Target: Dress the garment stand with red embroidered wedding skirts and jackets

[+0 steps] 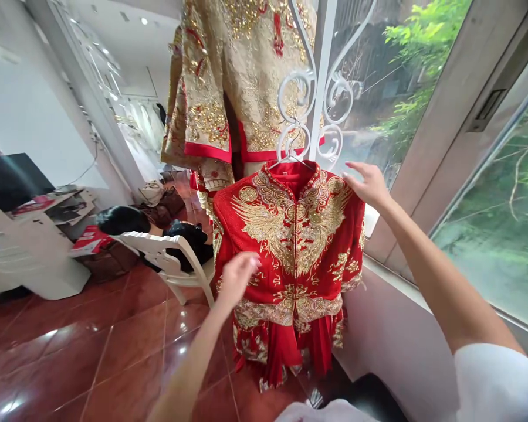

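A red jacket (pixel 264 234) with gold embroidery hangs in front of me on a thin wire hanger (pixel 295 149). Its stand collar and beaded front face me. Below its hem shows a red pleated skirt (pixel 284 346) with gold trim. My left hand (pixel 240 274) is at the lower left front of the jacket, fingers loosely bent with nothing visible in them; whether it touches the cloth is unclear. Beside the jacket's shoulder on the right is my right hand (pixel 369 183), fingers stretched out and apart, holding nothing.
Behind hangs a gold embroidered robe (pixel 255 88) with red edging. White scrolled metalwork (pixel 319 88) stands by the glass window (pixel 501 205) on the right. At left are a white chair (pixel 171 252), a white cabinet (pixel 30 252) and bags (pixel 169 205) on the red tiled floor (pixel 127 334).
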`<state>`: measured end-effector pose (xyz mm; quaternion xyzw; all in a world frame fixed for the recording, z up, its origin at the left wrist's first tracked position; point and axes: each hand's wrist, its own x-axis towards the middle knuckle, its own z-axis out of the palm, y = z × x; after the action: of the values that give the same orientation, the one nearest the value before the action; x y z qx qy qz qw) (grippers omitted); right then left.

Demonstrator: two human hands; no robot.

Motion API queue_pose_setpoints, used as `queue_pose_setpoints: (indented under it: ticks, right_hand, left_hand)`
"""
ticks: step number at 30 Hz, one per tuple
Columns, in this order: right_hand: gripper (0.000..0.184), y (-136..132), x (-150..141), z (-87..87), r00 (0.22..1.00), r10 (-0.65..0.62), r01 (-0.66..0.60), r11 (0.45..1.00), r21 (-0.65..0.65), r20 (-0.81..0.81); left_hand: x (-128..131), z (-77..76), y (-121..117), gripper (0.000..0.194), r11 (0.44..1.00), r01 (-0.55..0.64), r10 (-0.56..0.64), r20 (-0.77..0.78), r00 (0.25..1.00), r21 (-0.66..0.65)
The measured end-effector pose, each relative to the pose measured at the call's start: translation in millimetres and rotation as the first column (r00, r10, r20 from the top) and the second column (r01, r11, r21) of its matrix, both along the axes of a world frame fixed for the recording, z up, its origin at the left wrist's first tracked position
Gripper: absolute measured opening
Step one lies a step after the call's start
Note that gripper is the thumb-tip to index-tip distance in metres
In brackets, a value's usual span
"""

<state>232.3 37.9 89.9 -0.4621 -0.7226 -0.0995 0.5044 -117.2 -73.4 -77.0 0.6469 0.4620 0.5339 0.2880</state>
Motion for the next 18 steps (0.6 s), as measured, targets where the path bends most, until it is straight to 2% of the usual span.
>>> queue_pose_setpoints:
  ticks: [1, 2, 3, 4, 5, 7, 10, 12, 14, 16, 18]
  right_hand:
    - [0.039, 8, 9, -11.7, 0.999, 0.032, -0.032, 0.998, -0.049, 0.003]
    - [0.043, 14, 16, -22.3, 0.997, 0.068, -0.07, 0.993, -0.091, -0.028]
    - [0.046, 19, 20, -31.5, 0.992, 0.103, -0.111, 0.986, -0.124, -0.07]
    - [0.047, 22, 22, -38.8, 0.984, 0.127, -0.144, 0.98, -0.135, -0.125]
    - [0.047, 23, 22, -43.9, 0.974, 0.137, -0.16, 0.98, -0.122, -0.178]
    - [0.042, 20, 21, -48.0, 0.963, 0.119, -0.137, 0.989, -0.06, -0.241]
    - [0.039, 12, 17, -46.0, 0.974, 0.007, -0.002, 1.0, 0.019, -0.225]
    - [0.042, 9, 13, -48.3, 0.968, -0.076, 0.101, 0.99, 0.097, -0.239]
    - [0.042, 7, 4, -57.8, 0.95, -0.127, 0.186, 0.964, 0.191, -0.284]
    - [0.042, 7, -7, -72.0, 0.939, -0.167, 0.246, 0.937, 0.248, -0.3]
    - [0.043, 7, -13, -84.4, 0.941, -0.202, 0.274, 0.925, 0.264, -0.271]
  left_hand:
    - [-9, 31.7, 14, 0.024, 0.943, -0.229, 0.232, 0.015, 0.973, 0.24]
    - [-15, 58.7, 28, 0.025, 0.828, -0.39, 0.417, 0.022, 0.909, 0.403]
    - [-20, 80.1, 43, 0.026, 0.721, -0.473, 0.539, 0.02, 0.842, 0.506]
    - [-24, 96.0, 58, 0.03, 0.67, -0.484, 0.592, -0.012, 0.806, 0.563]
    - [-26, 106.9, 72, 0.038, 0.665, -0.464, 0.609, -0.067, 0.79, 0.585]
    - [-31, 117.8, 99, 0.047, 0.724, -0.397, 0.57, -0.165, 0.805, 0.564]
    - [-44, 123.9, 126, 0.039, 0.825, -0.298, 0.445, -0.226, 0.867, 0.48]
    - [-57, 128.0, 136, 0.038, 0.906, -0.199, 0.304, -0.245, 0.921, 0.373]
    - [-69, 130.6, 143, 0.044, 0.979, -0.052, 0.091, -0.196, 0.976, 0.197]
    - [-75, 129.4, 149, 0.051, 0.994, 0.102, -0.1, -0.05, 0.994, 0.036]
    - [-76, 125.7, 154, 0.055, 0.981, 0.187, -0.182, 0.087, 0.979, -0.052]
